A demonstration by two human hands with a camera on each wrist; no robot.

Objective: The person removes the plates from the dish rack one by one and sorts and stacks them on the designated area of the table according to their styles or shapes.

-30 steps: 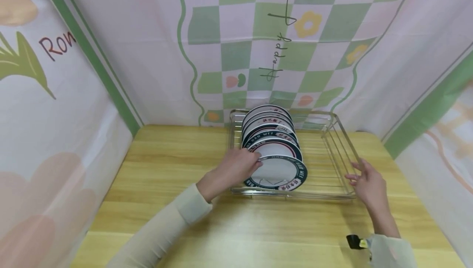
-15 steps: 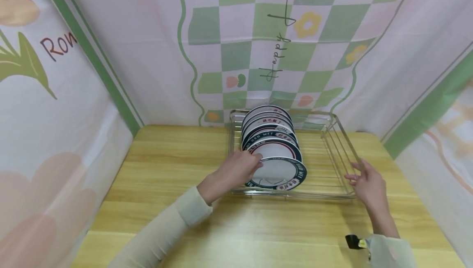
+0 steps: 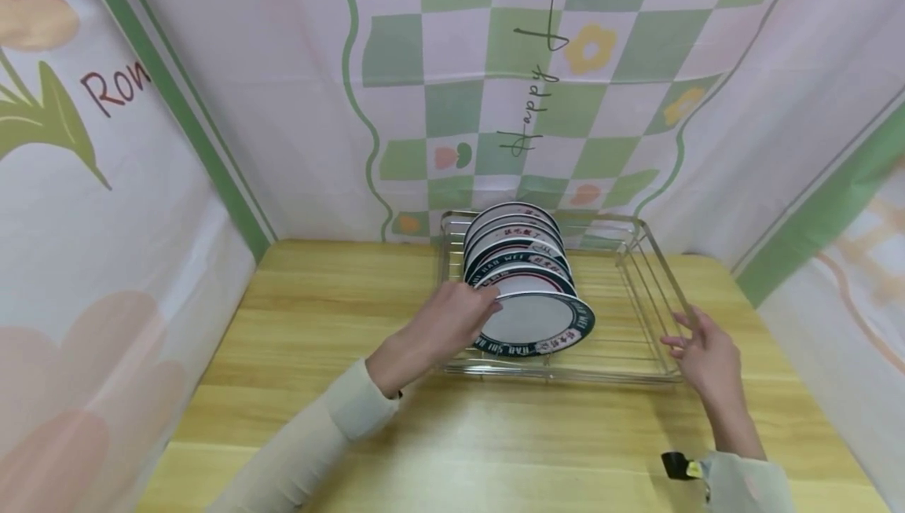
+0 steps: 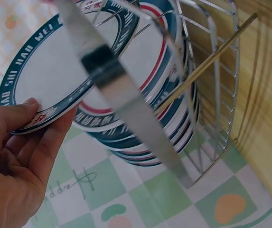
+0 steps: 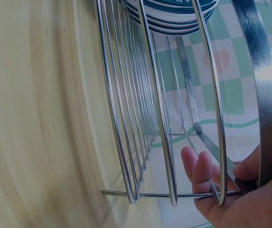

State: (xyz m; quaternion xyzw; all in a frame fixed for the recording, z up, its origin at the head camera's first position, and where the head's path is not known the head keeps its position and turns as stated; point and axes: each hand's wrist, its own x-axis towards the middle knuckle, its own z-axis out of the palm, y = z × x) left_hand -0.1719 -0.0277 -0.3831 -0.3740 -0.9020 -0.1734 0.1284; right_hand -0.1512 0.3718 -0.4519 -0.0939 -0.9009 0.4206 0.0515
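My left hand [image 3: 448,320] pinches the left edge of the frontmost plate [image 3: 533,320], a white one with a dark green lettered rim. In the left wrist view the thumb lies on the face of this plate [image 4: 43,71] and the fingers are behind it. The plate is tilted back, its lower edge above the front rail of the wire dish rack [image 3: 601,375]. Several similar plates [image 3: 516,240] stand in a row behind it. At the rack's right side my right hand [image 3: 710,356] grips the flat metal rim [image 5: 264,80], fingers curled by the side wires.
The rack's right half shows bare wires [image 3: 611,316]. Beneath it lies a wooden table [image 3: 339,301], and a patterned cloth [image 3: 452,49] hangs close behind. A small black item [image 3: 677,466] sits by the right sleeve.
The front plate has risen slightly, shifted a little right and tilted further back, with my left hand still pinching it. My right hand stays at the rack's side.
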